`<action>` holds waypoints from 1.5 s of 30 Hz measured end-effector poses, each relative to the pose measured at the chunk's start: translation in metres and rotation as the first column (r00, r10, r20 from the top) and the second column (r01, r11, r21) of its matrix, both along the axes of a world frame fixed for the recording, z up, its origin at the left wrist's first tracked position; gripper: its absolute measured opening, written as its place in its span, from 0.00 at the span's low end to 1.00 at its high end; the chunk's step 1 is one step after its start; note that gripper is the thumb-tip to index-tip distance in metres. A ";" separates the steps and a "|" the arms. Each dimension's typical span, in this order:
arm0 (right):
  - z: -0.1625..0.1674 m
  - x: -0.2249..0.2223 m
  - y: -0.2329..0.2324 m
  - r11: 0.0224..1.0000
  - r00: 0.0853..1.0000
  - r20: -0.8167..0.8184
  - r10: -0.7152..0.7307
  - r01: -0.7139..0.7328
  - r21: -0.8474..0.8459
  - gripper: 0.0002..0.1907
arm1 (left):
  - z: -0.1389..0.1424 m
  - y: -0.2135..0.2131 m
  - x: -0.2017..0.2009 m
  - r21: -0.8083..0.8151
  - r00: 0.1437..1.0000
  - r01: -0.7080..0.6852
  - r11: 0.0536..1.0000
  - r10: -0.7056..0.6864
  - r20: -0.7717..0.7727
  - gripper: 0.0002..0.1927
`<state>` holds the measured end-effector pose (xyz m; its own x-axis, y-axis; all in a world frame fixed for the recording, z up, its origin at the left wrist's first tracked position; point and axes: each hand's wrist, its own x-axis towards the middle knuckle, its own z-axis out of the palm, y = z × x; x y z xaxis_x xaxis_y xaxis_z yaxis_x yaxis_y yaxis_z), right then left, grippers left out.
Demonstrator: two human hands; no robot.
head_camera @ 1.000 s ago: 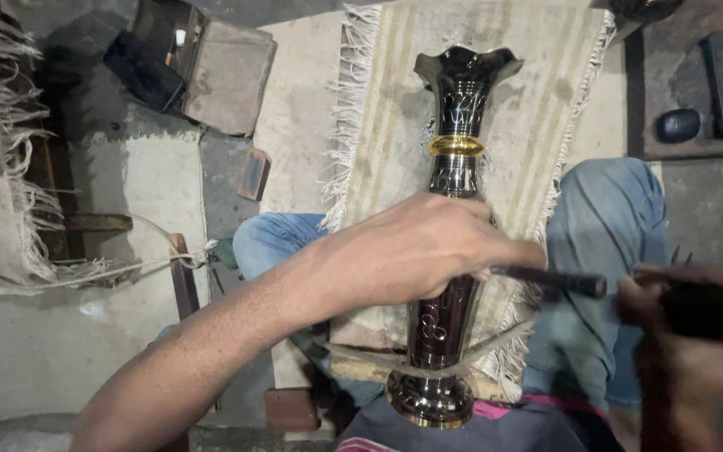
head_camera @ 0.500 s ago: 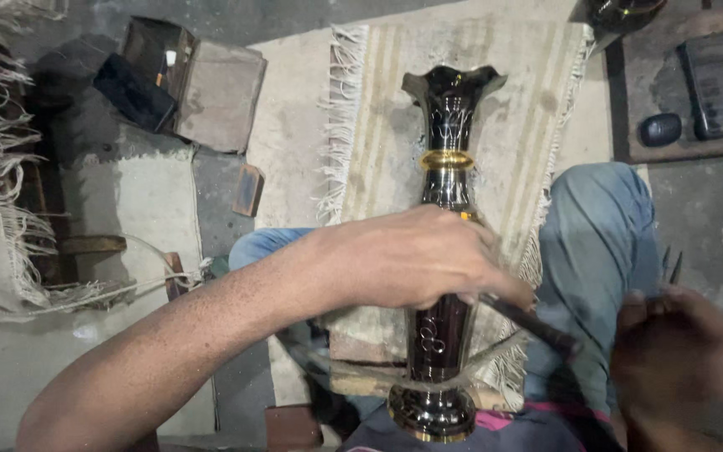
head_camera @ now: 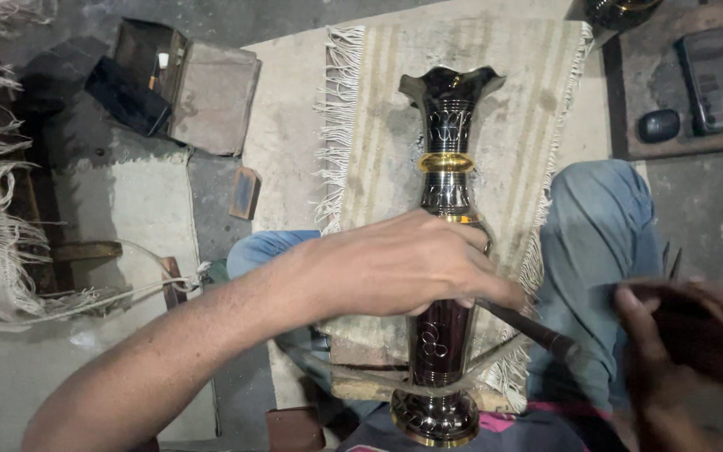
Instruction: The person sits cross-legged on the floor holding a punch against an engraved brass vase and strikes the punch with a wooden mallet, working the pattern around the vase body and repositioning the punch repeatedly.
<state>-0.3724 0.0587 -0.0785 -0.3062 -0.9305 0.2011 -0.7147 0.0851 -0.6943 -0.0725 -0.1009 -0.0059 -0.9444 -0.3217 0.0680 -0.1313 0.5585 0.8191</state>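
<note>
The tall dark metal vase lies across the lap, likely heavy, rigid and slick; its narrow waist suits holding. The left hand wraps it there, pinning a thin chisel. The right hand, blurred, clasps a dark tool. Beyond: fringed mat, wooden box.

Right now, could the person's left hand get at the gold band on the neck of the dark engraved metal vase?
Probably yes. The left hand lies across the vase just below the gold band, and nothing covers the neck between them.
</note>
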 end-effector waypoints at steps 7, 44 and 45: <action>0.028 -0.021 -0.036 0.968 0.872 0.488 -0.035 -0.092 0.232 0.23 | -0.010 0.018 0.016 -0.113 0.982 -0.185 0.976 0.178 -0.070 0.29; 0.192 0.128 -0.165 0.595 0.001 -0.717 0.697 -0.559 0.577 0.28 | -0.067 0.161 -0.064 0.460 -0.107 -0.887 -0.045 0.988 -0.110 0.07; 0.189 0.122 -0.163 0.587 -0.049 -0.729 0.683 -0.557 0.588 0.28 | -0.067 0.161 -0.064 0.452 -0.104 -0.891 -0.033 0.986 -0.133 0.07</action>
<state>-0.2505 -0.1045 0.1105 0.6998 -0.6679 -0.2533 -0.5878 -0.7399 0.3271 -0.1369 0.0602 -0.0733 0.4146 -0.9092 0.0397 -0.1227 -0.0127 0.9924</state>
